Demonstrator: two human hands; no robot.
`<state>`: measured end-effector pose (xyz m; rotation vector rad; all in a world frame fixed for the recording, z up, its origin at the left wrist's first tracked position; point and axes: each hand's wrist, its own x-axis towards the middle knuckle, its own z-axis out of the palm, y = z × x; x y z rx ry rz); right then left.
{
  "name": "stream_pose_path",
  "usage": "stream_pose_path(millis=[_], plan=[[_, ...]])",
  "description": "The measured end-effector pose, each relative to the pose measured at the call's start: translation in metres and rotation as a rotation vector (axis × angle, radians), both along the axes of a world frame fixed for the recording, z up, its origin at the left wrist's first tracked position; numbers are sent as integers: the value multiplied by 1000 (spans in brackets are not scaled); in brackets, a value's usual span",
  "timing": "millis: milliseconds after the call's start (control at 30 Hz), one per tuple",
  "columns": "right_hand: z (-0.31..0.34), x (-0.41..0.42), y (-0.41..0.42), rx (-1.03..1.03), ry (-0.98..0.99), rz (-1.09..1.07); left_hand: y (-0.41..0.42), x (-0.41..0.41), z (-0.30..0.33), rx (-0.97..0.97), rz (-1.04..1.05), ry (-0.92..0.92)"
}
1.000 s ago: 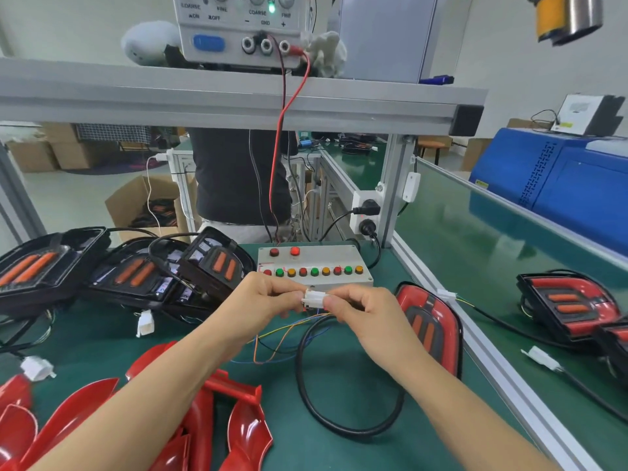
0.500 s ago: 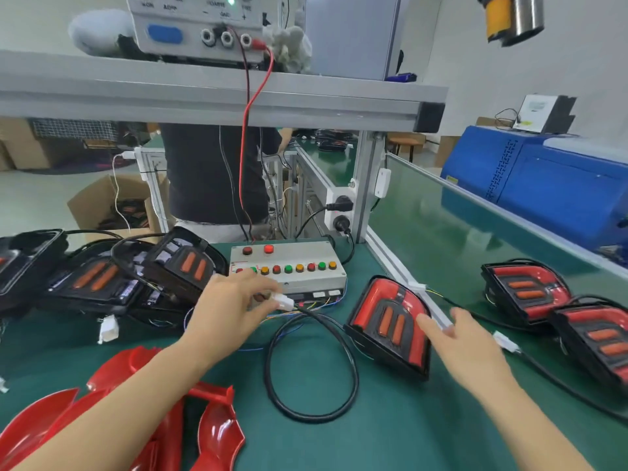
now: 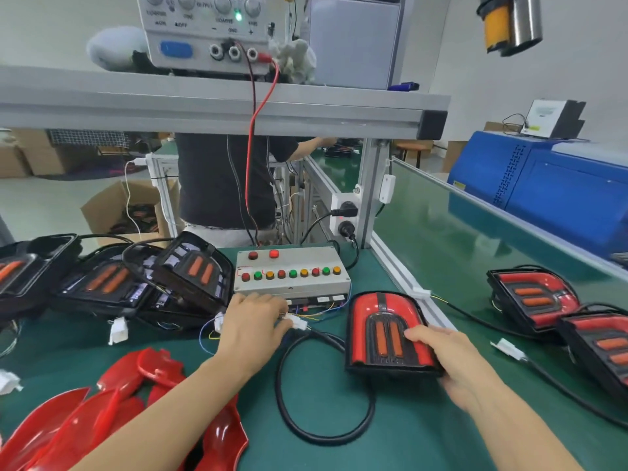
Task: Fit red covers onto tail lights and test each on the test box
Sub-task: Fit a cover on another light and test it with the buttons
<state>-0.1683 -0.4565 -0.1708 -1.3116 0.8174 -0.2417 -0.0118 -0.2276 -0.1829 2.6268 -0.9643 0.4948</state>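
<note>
Where it reached before, right hand [image 3: 452,362] now on tail light [image 3: 384,321].

A dark green desk [image 3: 424,266] carries a pale grey test box [image 3: 292,283] with red, green and amber buttons, a black tail light [image 3: 387,334] with a red cover and two orange strips, and glossy red loose covers [image 3: 102,423].

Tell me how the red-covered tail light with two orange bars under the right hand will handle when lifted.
The red-covered tail light looks like a rigid plastic shell, so probably stiff and fairly light. Its glossy cover may be slippery under the right hand. The trailing black looped cable will likely drag and tug at it.
</note>
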Motion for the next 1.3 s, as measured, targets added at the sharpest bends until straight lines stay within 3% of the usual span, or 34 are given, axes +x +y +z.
stream_pose_path(millis=[300, 633, 800, 967, 1300], plan=[[-19, 0, 5, 488, -491, -10, -2, 3, -3, 92, 66, -14], [-24, -6, 5, 308, -332, 236, 4, 4, 10, 109, 65, 20], [-23, -6, 9, 224, -358, 312, 21, 12, 37, 105, 211, -143], [-25, -6, 13, 179, -407, 284, 28, 16, 51, 268, 318, -206], [-27, -7, 14, 186, -413, 186, 13, 26, 43, 393, 271, -69]])
